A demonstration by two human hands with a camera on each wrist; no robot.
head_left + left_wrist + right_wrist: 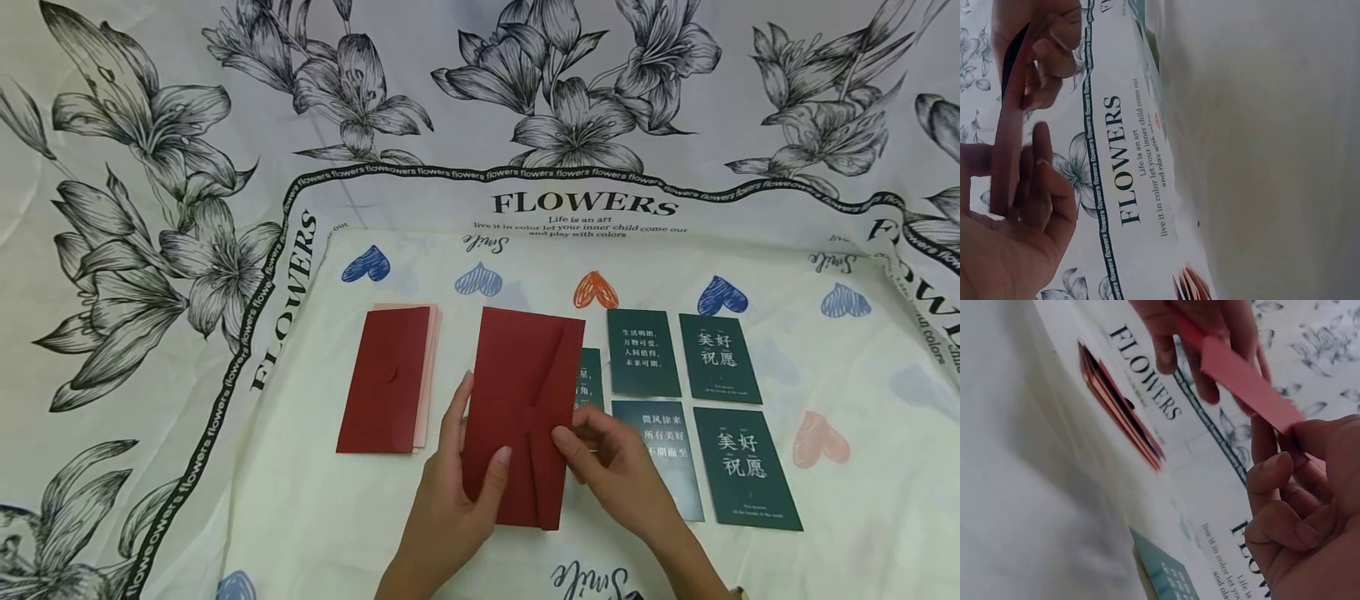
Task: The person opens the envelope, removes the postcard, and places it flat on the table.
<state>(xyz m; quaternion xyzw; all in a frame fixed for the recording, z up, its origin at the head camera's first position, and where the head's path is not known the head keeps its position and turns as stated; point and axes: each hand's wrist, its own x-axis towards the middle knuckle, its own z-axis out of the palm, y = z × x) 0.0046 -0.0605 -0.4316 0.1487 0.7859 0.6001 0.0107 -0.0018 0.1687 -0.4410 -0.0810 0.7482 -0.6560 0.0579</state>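
A dark red paper envelope (pixel 517 367) is held up between both hands in the head view. My left hand (pixel 453 492) grips its lower left side, thumb across the front and fingers along the left edge and behind. On the right edge, my right hand (pixel 622 467) pinches the paper between thumb and fingers. The flap's slanted edge shows on the envelope's right part. Seen nearly edge-on in the left wrist view, the envelope (pixel 1010 137) spans the two hands. In the right wrist view, the right thumb and fingers pinch a lighter-looking end of the envelope (pixel 1247 387).
Left of the hands lies a stack of envelopes (pixel 378 383), red on top with pink ones beneath. Several dark green cards (pixel 720 358) with white writing lie at the right, one partly hidden behind the held envelope. A flower-printed cloth (pixel 300 517) covers the surface.
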